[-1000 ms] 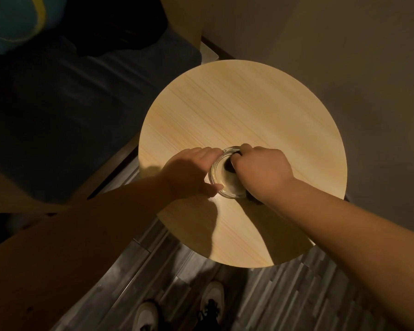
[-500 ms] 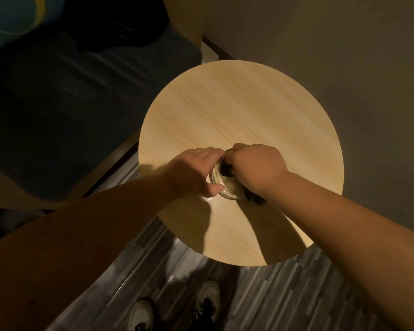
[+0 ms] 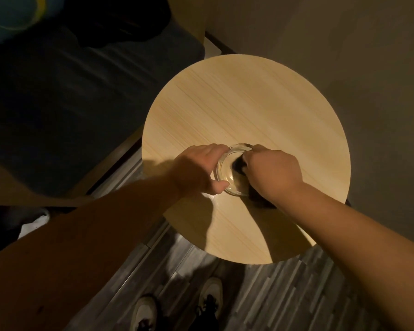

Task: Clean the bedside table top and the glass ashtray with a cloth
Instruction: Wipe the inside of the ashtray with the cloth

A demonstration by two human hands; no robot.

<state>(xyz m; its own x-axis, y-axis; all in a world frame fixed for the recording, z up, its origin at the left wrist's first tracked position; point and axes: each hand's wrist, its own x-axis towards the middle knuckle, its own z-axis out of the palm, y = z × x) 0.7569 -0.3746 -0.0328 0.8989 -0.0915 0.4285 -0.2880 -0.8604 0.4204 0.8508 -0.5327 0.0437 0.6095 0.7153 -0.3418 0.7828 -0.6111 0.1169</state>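
1. Head view: since half a second ago the right hand [image 3: 271, 174] has shifted right, uncovering more of the glass ashtray [image 3: 230, 173]; the dark cloth [image 3: 238, 166] it clutches presses inside the bowl.
2. The left hand [image 3: 198, 170] is clamped around the ashtray's left rim, on the near half of the round table top [image 3: 249, 103].
3. Around it — a dark bed [image 3: 58, 91] left, wall [image 3: 344, 44] behind, shoes [image 3: 210, 299] on the floor below.
4. The table's far half lies bare.
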